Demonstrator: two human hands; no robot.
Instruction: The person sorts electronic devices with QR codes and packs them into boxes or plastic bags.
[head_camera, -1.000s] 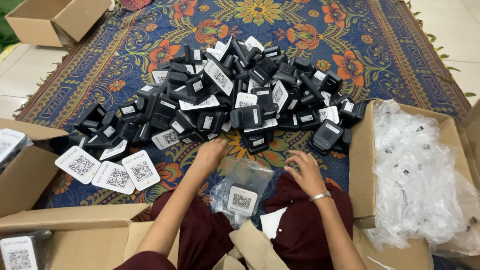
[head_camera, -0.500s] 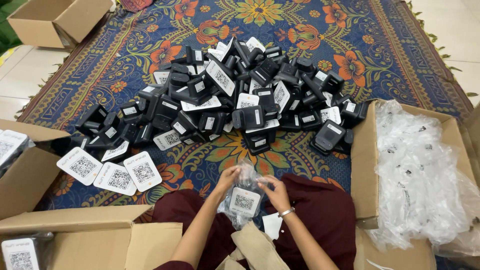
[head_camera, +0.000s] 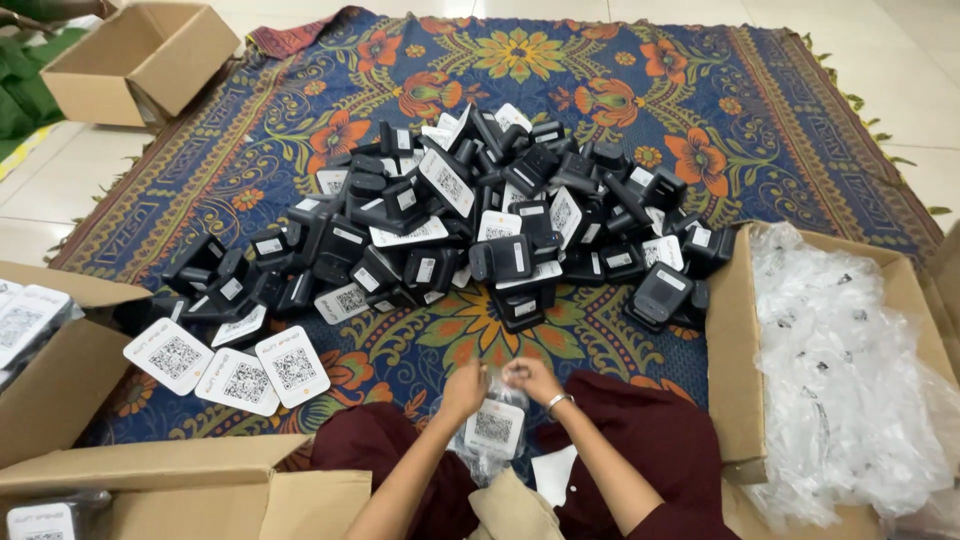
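Observation:
Both hands meet over my lap at the top of a clear plastic bag. Inside the bag is a device with a white square code label. My left hand pinches the bag's top on the left, and my right hand, with a metal bangle at the wrist, pinches it on the right. Just beyond my hands lies a big pile of black devices with white code labels, heaped on a patterned blue and orange floor cloth.
An open cardboard box full of empty clear bags stands at my right. Cardboard boxes with bagged devices sit at my left. Three white code cards lie on the cloth. Another cardboard box is at the far left.
My hands came back from the cloth near the pile to the bag on my lap and took hold of its top. The camera view tilted up slightly.

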